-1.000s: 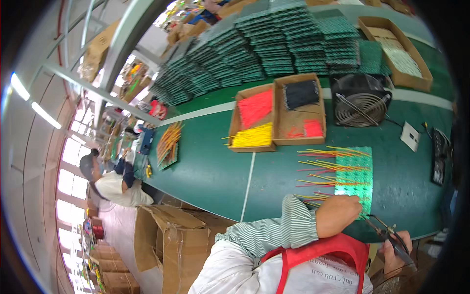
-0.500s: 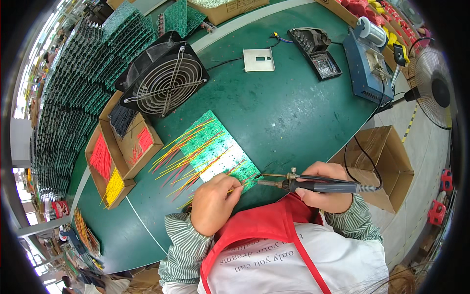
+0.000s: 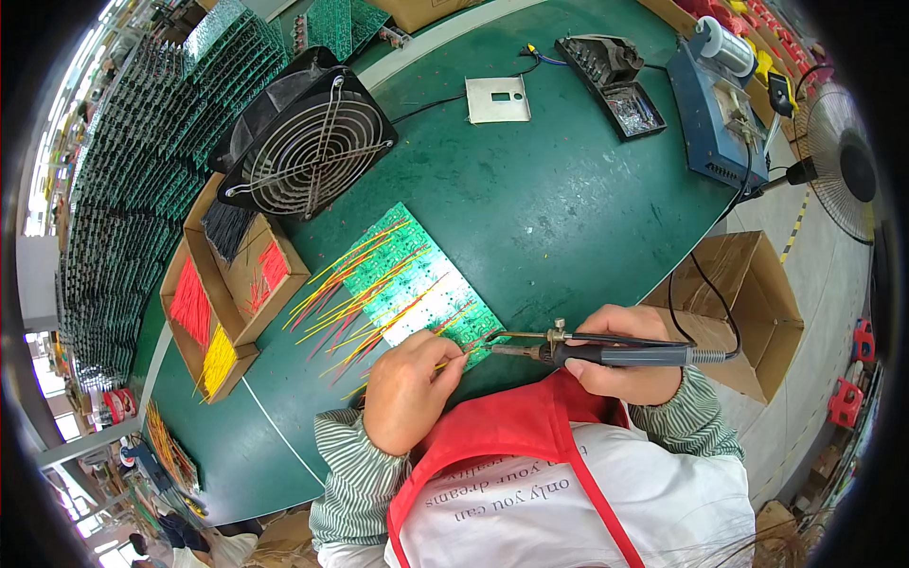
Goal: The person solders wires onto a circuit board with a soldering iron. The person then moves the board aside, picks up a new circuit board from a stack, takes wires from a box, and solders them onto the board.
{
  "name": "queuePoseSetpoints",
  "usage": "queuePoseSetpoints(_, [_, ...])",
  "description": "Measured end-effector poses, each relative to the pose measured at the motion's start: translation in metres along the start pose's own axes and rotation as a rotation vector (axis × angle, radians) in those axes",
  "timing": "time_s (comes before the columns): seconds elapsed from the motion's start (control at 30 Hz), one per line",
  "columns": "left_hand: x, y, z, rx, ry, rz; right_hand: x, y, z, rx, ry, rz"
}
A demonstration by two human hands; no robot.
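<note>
A green circuit board [image 3: 440, 284] lies flat on the table, with rows of yellow and red wires [image 3: 379, 289] sticking out past its left side. At its near corner my left hand [image 3: 409, 386] is closed in a pinch on a thin wire, most of which my fingers hide. My right hand [image 3: 625, 358] is wrapped round a soldering iron [image 3: 615, 354] with a thin solder-feed tube [image 3: 521, 334] fixed above it. The iron's tip is at the board's near right corner, close to my left fingertips; whether it touches cannot be made out.
A divided cardboard box [image 3: 241, 327] of red, yellow and black wires stands left. Behind it are a black fan [image 3: 317, 142] and stacked circuit boards [image 3: 133, 199]. A metal plate [image 3: 498, 100], black tray [image 3: 611, 90] and blue solder feeder [image 3: 715, 118] sit farther back. A carton [image 3: 743, 312] stands right.
The soldering iron's tip has shifted slightly left, nearer my left fingertips and over the board's corner. My left hand keeps its pinch. The whole view has shifted a little.
</note>
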State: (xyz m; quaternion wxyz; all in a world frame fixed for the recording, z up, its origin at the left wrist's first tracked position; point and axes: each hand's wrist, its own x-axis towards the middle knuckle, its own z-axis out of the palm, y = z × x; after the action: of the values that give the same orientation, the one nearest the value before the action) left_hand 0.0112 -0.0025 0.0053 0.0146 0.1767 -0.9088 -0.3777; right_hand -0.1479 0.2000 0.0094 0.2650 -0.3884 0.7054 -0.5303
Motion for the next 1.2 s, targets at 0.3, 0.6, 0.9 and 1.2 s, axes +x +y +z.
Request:
queuePoseSetpoints(0.3, [-0.004,0.001,-0.007,0.039,0.145,0.035,-0.001,-0.003,-0.007,-0.022,0.055,-0.040])
queuePoseSetpoints(0.6, [0.009,0.015,0.009,0.121,0.142,0.182,-0.006,0.000,-0.016,-0.013,0.085,-0.035])
queuePoseSetpoints(0.9, [0.013,0.008,0.021,0.033,0.082,0.107,-0.006,0.001,-0.016,-0.031,0.082,-0.004])
queuePoseSetpoints(1.2, [0.015,0.008,0.021,0.036,0.083,0.101,-0.006,0.003,-0.017,-0.009,0.082,0.013])
